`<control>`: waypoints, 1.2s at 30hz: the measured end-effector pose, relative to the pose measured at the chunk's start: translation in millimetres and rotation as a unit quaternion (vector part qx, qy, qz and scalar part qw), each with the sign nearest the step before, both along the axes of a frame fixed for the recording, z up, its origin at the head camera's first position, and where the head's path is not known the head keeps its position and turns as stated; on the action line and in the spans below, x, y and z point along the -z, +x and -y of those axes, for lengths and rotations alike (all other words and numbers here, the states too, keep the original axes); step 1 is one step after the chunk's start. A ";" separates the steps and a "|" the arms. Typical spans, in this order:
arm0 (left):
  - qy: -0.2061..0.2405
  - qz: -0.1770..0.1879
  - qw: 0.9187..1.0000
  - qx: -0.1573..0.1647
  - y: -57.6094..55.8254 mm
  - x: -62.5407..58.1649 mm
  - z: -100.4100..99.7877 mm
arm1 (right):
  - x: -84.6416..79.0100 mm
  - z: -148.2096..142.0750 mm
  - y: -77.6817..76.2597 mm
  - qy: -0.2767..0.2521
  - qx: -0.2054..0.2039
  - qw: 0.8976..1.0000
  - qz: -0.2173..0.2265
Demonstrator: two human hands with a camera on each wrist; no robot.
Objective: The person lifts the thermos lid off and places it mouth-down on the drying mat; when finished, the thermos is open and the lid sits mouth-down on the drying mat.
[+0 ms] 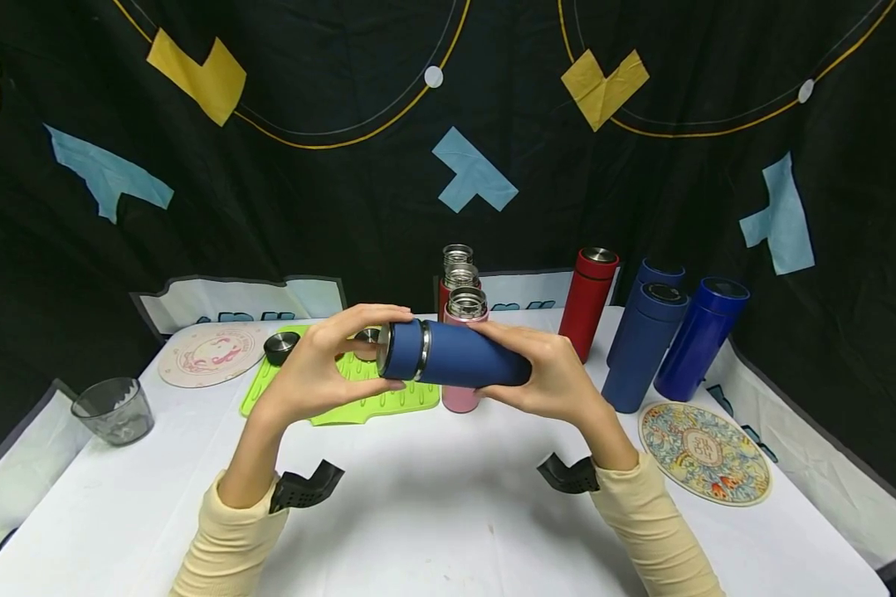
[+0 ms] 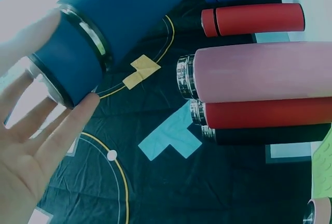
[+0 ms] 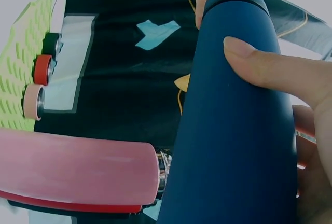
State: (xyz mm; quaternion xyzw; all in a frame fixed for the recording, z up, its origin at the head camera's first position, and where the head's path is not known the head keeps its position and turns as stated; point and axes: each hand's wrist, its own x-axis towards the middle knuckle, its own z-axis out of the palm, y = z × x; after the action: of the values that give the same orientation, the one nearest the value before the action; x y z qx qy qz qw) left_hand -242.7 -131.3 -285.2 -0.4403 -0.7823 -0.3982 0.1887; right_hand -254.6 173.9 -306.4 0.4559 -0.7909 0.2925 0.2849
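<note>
"What sort of place is this?"
"It looks like a makeshift recording booth: a black cloth backdrop (image 1: 306,207) hangs right behind the white-covered worktop (image 1: 418,514)."
"Anything else suggesting that?"
"Blue patches (image 1: 474,170) and yellow patches (image 1: 212,87) dot the cloth, and black brackets (image 1: 302,491) sit at both cuffs (image 1: 242,510)."

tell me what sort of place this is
Probably a makeshift filming or recording set: a black cloth-like backdrop marked with blue and yellow patches, and a white table with bottles standing on it.
</note>
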 end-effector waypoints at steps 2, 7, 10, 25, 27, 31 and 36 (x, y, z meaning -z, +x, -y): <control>0.009 0.018 1.000 -0.021 0.3 0.4 0.0 | 0.1 -0.2 -0.7 0.001 0.009 1.000 -0.015; 0.031 0.049 0.997 -0.056 0.2 0.2 0.7 | -1.0 -1.4 -2.5 -0.002 0.022 0.999 -0.029; 0.036 0.054 0.996 -0.061 0.2 -0.5 0.9 | -1.7 -2.3 -3.2 -0.003 0.022 0.999 -0.029; 0.047 0.070 0.993 -0.086 -4.2 0.8 7.6 | -4.1 -9.8 -7.3 -0.052 0.053 0.997 0.019; 0.049 0.072 0.992 -0.091 -6.9 1.8 8.6 | -4.7 -11.7 -8.5 -0.071 0.062 0.995 0.024; 0.048 0.078 0.990 -0.106 -14.6 6.3 10.8 | -5.7 -16.2 -11.8 -0.110 0.082 0.990 0.038; 0.044 0.098 0.987 -0.122 -27.4 16.0 13.9 | -4.5 -21.3 -16.6 -0.152 0.093 0.982 0.058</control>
State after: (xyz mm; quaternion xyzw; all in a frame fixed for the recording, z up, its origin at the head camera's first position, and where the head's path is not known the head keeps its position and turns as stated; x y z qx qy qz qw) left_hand -270.1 -145.1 -301.2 -0.2921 -0.8266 -0.4472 0.1772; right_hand -271.2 195.1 -301.9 0.3145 -0.7911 0.4073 0.3306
